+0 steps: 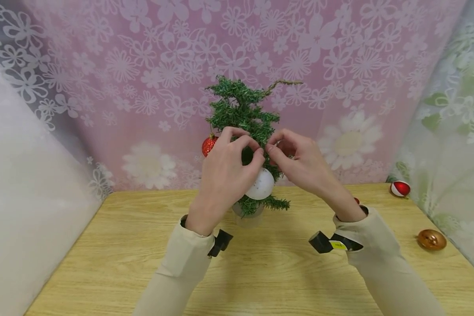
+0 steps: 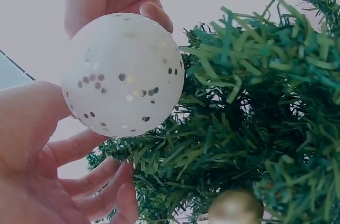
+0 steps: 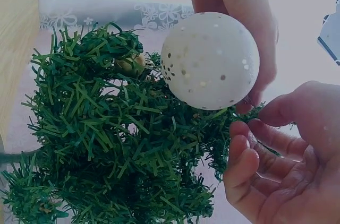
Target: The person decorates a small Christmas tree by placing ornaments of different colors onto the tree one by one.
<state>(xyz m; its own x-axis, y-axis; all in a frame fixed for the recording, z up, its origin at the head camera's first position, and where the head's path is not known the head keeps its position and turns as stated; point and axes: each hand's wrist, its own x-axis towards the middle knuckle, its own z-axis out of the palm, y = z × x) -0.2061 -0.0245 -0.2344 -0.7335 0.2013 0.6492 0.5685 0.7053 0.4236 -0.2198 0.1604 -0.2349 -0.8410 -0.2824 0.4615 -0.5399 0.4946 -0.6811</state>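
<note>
A small artificial Christmas tree (image 1: pixel 241 109) stands on the table, its branches partly behind both hands. A white ball ornament (image 1: pixel 262 184) with shiny dots hangs at its front, just below the fingertips. My left hand (image 1: pixel 231 171) pinches at the top of this ornament with thumb and forefinger; the hanging loop itself is hidden. Facing it, my right hand (image 1: pixel 300 160) has thumb and forefinger bent together at a green branch tip (image 3: pixel 257 111), which runs between them in the right wrist view. A red ball ornament (image 1: pixel 208 145) hangs left of my left hand.
To the right on the wooden table (image 1: pixel 284 272) lie a red-and-white ball (image 1: pixel 400 188) and a copper-coloured ball (image 1: pixel 432 239). A gold ball (image 2: pixel 235 209) shows among the branches in the left wrist view. Behind the table hangs a pink flowered curtain (image 1: pixel 174 66).
</note>
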